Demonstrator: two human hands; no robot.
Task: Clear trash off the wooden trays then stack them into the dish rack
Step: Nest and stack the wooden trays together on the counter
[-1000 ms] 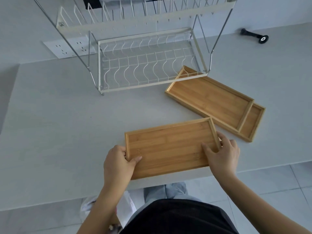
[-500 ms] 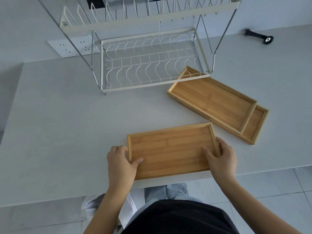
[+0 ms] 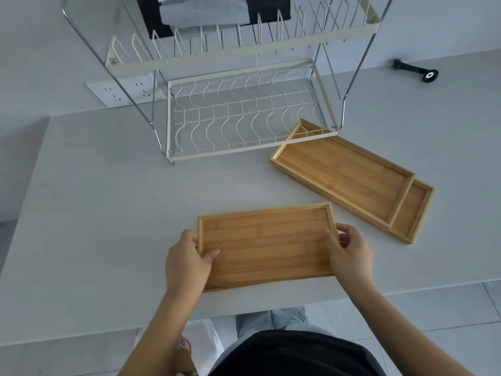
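In the lower centre of the frame, the left hand [image 3: 187, 260] and the right hand [image 3: 349, 253] are gripping the short ends of a rectangular bamboo tray [image 3: 267, 244], fingers clenched on its rims, above the grey desk [image 3: 95, 213]. Two more stacked wooden trays [image 3: 349, 175] are lying at centre right, beside the white wire dish rack [image 3: 244, 115].

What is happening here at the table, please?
A person grips a small wooden tray at its short ends, left hand and right hand. No trash shows on it. Two more trays lie nested beside the dish rack, whose lower shelf holds nothing.
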